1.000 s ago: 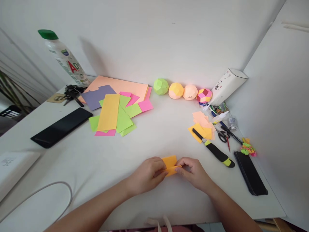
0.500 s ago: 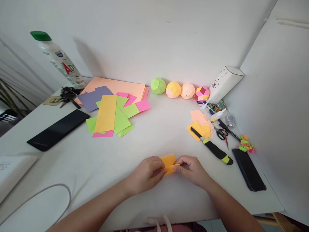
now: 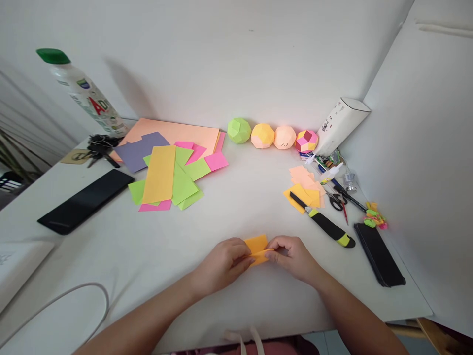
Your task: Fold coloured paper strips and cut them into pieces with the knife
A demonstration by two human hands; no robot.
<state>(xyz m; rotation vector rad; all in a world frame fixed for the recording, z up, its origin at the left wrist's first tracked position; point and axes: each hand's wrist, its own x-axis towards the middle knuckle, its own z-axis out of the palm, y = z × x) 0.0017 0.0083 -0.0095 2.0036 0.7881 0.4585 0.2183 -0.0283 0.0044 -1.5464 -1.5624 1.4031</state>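
Near the front edge of the tabletop (image 3: pixel 207 217), about midway along it, the left hand (image 3: pixel 227 264) and right hand (image 3: pixel 297 261) hold a small orange sheet of folded paper (image 3: pixel 256 243). Each hand is nearly closed, thumb against fingers, pinching an opposite end; that paired grip probably keeps the raised fold straight between them. Whether the paper touches the tabletop, I cannot tell. The black-and-lime utility knife (image 3: pixel 328 227) lies toward the right edge, its blade end over yellow-orange paper pieces (image 3: pixel 295 202), perhaps for easy reach.

Near the back left corner stands a white plastic bottle with a green cap (image 3: pixel 88 98); its contents are hidden. Near the right edge, the small clear jar (image 3: pixel 350 181) is too small to read inside.
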